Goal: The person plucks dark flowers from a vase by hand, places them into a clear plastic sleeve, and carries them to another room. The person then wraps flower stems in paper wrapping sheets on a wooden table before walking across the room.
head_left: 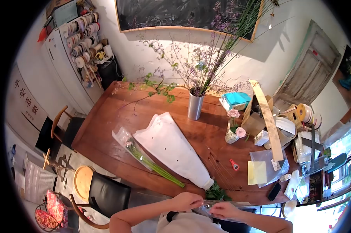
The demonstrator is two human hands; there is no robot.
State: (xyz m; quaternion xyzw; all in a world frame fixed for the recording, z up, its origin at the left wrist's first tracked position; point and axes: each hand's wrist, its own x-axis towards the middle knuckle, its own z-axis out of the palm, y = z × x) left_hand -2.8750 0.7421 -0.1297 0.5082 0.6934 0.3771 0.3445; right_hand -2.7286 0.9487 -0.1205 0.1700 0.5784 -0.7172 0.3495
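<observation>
At the table's near edge my left hand (188,201) is closed in a pinch on crinkled clear plastic film (205,208). My right hand (224,210) pinches the same film from the other side, its fingers bent. Just beyond the hands, green leaves (218,192) lie beside the narrow end of a long white wrapped bundle (169,149) with small dark dots. Left of it rests a clear sleeve of green-stemmed flowers (144,160). Thin stems (222,167) and a red-handled tool (234,164) lie to the right.
A silver vase (195,106) with tall purple sprays stands at the back of the wooden table (105,112). Pink roses (240,132) in a small pot, boxes, a wooden plank (267,120) and plastic bags crowd the right side. A black chair (109,198) stands at the left.
</observation>
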